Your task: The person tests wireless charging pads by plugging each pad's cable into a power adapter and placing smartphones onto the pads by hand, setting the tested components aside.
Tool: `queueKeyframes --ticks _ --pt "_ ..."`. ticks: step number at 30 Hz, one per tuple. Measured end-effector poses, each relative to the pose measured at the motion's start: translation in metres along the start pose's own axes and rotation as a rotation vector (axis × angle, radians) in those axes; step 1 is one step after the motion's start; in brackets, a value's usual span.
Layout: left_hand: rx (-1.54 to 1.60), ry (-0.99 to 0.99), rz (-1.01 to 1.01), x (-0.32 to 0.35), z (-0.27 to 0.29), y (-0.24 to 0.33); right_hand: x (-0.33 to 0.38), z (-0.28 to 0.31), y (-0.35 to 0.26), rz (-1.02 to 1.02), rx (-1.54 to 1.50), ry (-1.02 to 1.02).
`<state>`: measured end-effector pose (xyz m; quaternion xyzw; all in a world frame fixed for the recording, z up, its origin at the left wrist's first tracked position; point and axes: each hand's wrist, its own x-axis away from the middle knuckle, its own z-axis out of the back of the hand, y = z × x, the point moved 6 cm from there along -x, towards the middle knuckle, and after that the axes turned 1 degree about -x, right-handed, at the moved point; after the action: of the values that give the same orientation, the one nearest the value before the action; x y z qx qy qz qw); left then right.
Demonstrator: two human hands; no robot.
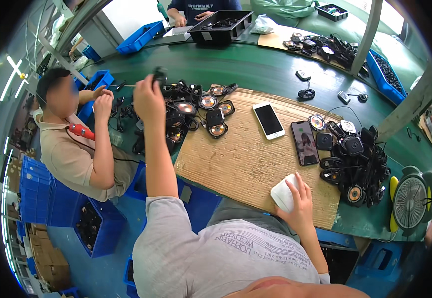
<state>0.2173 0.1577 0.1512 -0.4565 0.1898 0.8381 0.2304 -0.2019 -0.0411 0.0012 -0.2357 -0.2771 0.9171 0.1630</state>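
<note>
Overhead, a wide view looked down on a person in a grey T-shirt (186, 248) at a long green work surface (265, 59), with a brown corrugated cardboard sheet (226, 159) laid along its near edge. The person's two hands were well apart. The left hand (149, 97), raised over the pile at the sheet's left end, was closed around a small dark object (160, 76), too blurred to identify. The right hand (298, 201) was curled around a white object with rounded corners (283, 192) near the front edge of the cardboard.

Beyond the right hand lay a white phone with a dark screen (268, 120) and a black phone with a lit screen (305, 143). A tangle of black, cabled devices (355, 169) spread across the sheet's right end, and a similar left-hand heap (181, 111) lay at the other. A small round fan with yellow side pieces (409, 198) stood at the far right.

To the left sat a co-worker in a beige shirt (69, 154); across the surface, another person in a dark shirt (211, 6) was behind a black plastic bin (221, 34). Blue plastic crates (34, 191) and brown cardboard boxes (52, 260) stood on the blue floor (89, 275), and tube lights (12, 77) glowed at the left.
</note>
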Motion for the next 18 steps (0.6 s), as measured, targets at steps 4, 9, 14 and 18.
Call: queueKeyframes --ticks 4,9,14,18 --pt "-0.009 0.012 0.028 0.0 -0.008 -0.006 -0.002 0.002 -0.001 -0.009 0.01 -0.01" --pt "0.337 -0.095 -0.148 0.035 -0.018 0.069 -0.014 0.011 0.0 -0.025 0.083 -0.023" --pt "0.904 -0.173 -0.614 0.116 -0.014 0.183 -0.078 0.033 0.009 0.123 0.234 -0.053" --pt "1.119 -0.266 -0.881 0.157 -0.002 0.211 -0.162 0.039 0.07 0.077 0.49 -0.039"
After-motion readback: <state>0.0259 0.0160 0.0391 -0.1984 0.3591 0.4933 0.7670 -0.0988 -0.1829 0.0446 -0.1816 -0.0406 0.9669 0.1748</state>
